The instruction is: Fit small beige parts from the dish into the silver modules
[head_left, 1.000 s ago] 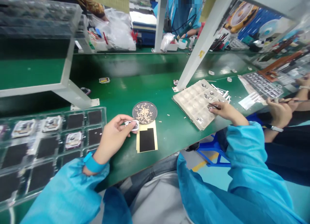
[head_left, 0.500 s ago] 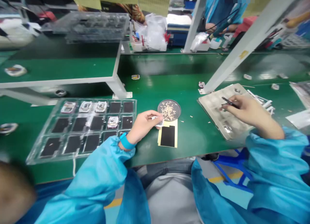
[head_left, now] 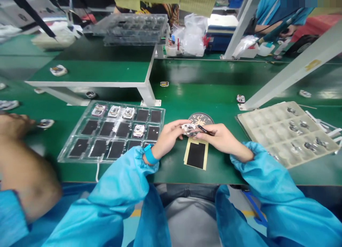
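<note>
My left hand (head_left: 168, 138) is closed on a small white watch case (head_left: 188, 128), held above the table in front of me. Black tweezers (head_left: 205, 130) are pinched in my right hand (head_left: 223, 140), their tips at the right side of the case. A small grey piece seems to be at the tips, but it is too small to name. Just behind the hands, partly covered by them, is a round dark dish (head_left: 210, 117) of tiny beige bits. Below them lies a yellow sheet (head_left: 204, 163) bearing a black rectangle.
At left, a clear compartment tray (head_left: 63, 157) has black pads and several watch cases. A beige tray (head_left: 275, 129) with small metal parts stands at right, near white strips (head_left: 320, 122). A shelf leg (head_left: 150, 95) and slanted post (head_left: 283, 61) rise behind. A co-worker's arm (head_left: 26, 165) reaches in from the left.
My right hand has moved left with the tweezers, from over the beige tray to the watch case in my left hand. The view has shifted left, and the co-worker's arm now shows more.
</note>
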Action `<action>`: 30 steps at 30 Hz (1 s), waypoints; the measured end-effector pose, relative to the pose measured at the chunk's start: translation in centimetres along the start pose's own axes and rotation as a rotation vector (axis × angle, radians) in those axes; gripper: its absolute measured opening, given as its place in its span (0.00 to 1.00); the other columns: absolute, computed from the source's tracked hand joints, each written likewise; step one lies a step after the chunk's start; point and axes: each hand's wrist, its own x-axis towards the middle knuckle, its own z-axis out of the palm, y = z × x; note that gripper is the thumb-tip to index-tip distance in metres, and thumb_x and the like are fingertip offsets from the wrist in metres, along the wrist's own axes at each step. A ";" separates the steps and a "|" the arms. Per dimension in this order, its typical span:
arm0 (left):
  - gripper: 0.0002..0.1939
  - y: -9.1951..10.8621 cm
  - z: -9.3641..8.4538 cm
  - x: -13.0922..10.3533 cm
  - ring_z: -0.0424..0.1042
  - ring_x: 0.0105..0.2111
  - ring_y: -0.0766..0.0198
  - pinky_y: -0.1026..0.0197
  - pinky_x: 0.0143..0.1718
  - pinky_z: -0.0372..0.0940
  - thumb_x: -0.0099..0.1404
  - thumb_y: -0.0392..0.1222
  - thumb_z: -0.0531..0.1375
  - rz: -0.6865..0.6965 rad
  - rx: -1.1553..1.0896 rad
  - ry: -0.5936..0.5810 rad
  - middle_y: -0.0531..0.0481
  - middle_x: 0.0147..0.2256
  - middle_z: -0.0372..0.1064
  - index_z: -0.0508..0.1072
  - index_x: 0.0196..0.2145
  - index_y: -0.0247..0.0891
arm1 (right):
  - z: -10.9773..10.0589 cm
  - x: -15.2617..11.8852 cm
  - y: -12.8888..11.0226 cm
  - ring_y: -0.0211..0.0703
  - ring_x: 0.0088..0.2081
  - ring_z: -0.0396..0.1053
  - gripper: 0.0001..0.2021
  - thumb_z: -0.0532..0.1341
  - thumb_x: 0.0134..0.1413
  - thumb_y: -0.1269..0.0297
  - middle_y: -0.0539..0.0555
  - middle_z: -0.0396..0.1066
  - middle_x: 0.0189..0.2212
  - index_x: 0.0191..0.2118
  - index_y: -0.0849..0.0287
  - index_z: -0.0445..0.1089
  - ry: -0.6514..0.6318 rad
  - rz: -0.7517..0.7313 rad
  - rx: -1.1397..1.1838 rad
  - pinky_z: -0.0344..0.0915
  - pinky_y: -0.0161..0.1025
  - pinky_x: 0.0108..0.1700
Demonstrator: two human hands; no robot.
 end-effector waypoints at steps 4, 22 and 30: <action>0.23 -0.1 0.4 -0.4 0.76 0.42 0.60 0.61 0.40 0.68 0.59 0.34 0.61 0.074 0.025 -0.067 0.45 0.47 0.79 0.77 0.53 0.36 | 0.5 -0.6 0.7 0.42 0.31 0.73 0.17 0.68 0.57 0.49 0.52 0.79 0.27 0.28 0.58 0.79 0.071 0.108 0.015 0.66 0.38 0.38; 0.27 0.0 0.7 -1.2 0.75 0.40 0.60 0.58 0.42 0.70 0.62 0.33 0.62 0.136 0.222 -0.125 0.43 0.49 0.77 0.72 0.60 0.36 | 0.5 -0.6 0.9 0.35 0.23 0.60 0.25 0.64 0.60 0.46 0.48 0.68 0.18 0.19 0.59 0.70 0.091 0.166 0.015 0.56 0.36 0.31; 0.26 -0.2 0.8 -1.1 0.76 0.44 0.58 0.57 0.46 0.70 0.63 0.34 0.63 0.158 0.205 -0.114 0.42 0.52 0.76 0.73 0.59 0.37 | 0.3 -0.5 1.0 0.34 0.22 0.57 0.26 0.64 0.59 0.44 0.47 0.66 0.17 0.18 0.59 0.69 0.067 0.142 0.045 0.54 0.36 0.30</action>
